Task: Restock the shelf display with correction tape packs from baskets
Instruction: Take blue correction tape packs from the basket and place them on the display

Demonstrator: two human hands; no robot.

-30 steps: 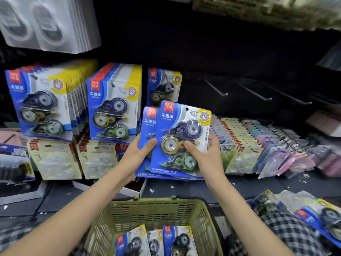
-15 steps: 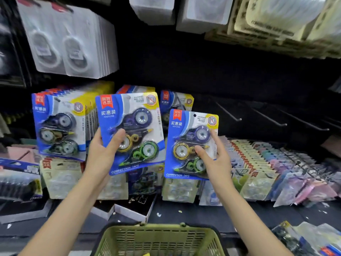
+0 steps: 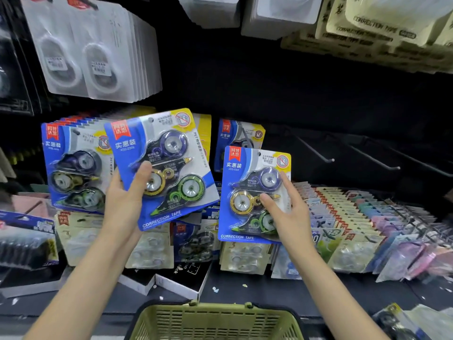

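My left hand (image 3: 127, 200) grips a blue correction tape pack (image 3: 166, 165) by its lower left edge, tilted, in front of the hanging rows. My right hand (image 3: 288, 214) holds a second blue correction tape pack (image 3: 250, 192) upright, thumb across the blister and fingers behind its right edge. Behind them hang a full row of the same packs (image 3: 73, 165) at the left, a row hidden behind the left pack, and one pack on a hook (image 3: 239, 134) just above the right-hand pack. The green basket (image 3: 215, 322) sits at the bottom edge, its contents out of view.
Bare metal hooks (image 3: 316, 150) jut from the dark back panel at the right. Rows of small clear and pastel packs (image 3: 367, 224) lie along the shelf below. White packs (image 3: 93, 50) hang above left, beige correction tape packs (image 3: 382, 28) above right. A black box (image 3: 181, 278) lies on the shelf.
Both hands split the stacked packs apart and raised them toward the hooks. The left pack moved up and left, tilting. The view rose, so the basket dropped low.
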